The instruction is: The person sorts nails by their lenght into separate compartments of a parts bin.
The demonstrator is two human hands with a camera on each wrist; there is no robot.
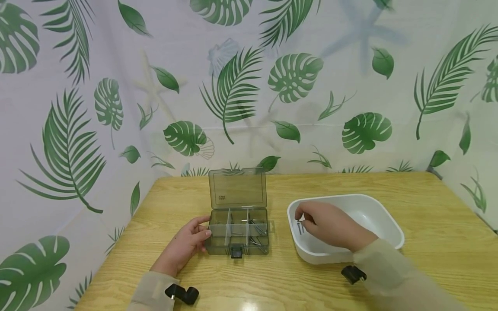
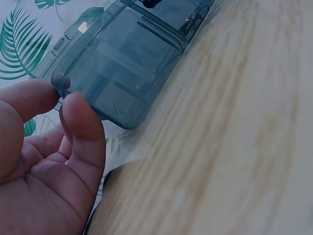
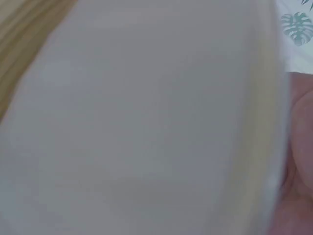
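A smoky clear compartment box [image 1: 238,231] stands on the table, its lid [image 1: 238,188] raised at the back. Several slim metal screws [image 1: 257,242] lie in its right-hand compartments. My left hand [image 1: 186,242] grips the box's left side between thumb and fingers; the left wrist view shows the thumb [image 2: 83,117] at the box's corner. Over the left part of a white plastic basin [image 1: 363,218], my right hand [image 1: 330,224] is bent down, pinching a small metal screw [image 1: 299,228] at its fingertips. In the right wrist view, the basin's wall [image 3: 146,122] hides most of that hand.
Both vessels stand on a wood-grain table [image 1: 256,285], the basin to the right of the box. A leaf-patterned cloth [image 1: 249,86] hangs behind and at both sides. The box's front latch [image 1: 236,252] hangs undone.
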